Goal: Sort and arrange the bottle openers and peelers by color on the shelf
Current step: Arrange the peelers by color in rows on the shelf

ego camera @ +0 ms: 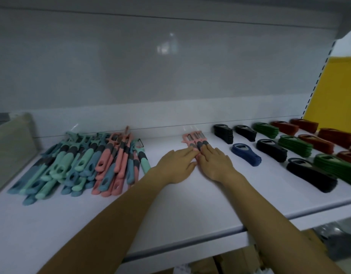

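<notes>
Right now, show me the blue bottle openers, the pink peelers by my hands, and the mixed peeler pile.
blue bottle openers (246, 154): head view, top opener's handle.
pink peelers (187, 140): head view, pink head.
mixed peeler pile (85, 155): head view, a mint handle.

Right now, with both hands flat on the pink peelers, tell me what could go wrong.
The left hand and right hand press the pink peelers near their blades; sliding forward might nick a fingertip.
The mixed peeler pile looks loosely tangled; pulling one out could drag others toward the edge of the shelf.
Pushing the pink group right could bump the blue bottle openers.
</notes>
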{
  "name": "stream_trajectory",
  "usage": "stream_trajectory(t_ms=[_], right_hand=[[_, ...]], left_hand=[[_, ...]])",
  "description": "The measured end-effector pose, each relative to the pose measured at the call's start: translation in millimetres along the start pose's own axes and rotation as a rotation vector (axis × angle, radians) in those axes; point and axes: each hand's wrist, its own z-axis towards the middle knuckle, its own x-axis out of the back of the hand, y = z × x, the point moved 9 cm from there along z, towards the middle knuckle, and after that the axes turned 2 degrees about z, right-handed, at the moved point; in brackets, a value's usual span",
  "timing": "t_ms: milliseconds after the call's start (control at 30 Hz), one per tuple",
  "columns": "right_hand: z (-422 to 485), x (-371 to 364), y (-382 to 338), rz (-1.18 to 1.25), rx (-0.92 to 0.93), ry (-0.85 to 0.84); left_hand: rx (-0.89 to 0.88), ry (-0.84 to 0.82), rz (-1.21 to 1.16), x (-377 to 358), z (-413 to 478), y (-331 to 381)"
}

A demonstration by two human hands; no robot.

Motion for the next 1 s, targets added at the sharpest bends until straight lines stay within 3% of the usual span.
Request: stream_trajectory(t_ms=[167,333,433,500,700,1000], right_hand=[[-7,17,-9,-0.009,0.048,0.117],[-26,25,-54,0.032,0.349,0.217],[-30,16,-98,0.145,0.481,0.098],[-26,10,-129,0.217,0.504,-0.009],[-16,-20,-203,0.237,0.542,-0.086],[-20,-29,-206,0.308,0.520,0.153]], left_hand=[[0.151,0.088,0.174,25,-11,-27],[0.266,0.021,0.163,56,-45,-82],[0.294,0.055,0.094,71,-75,-120],[0.335,0.102,0.054,76,-96,-143],[0.467,0.063,-0.063,72,-120,-176],[0.497,0.072,0.077,74,-126,-175]])
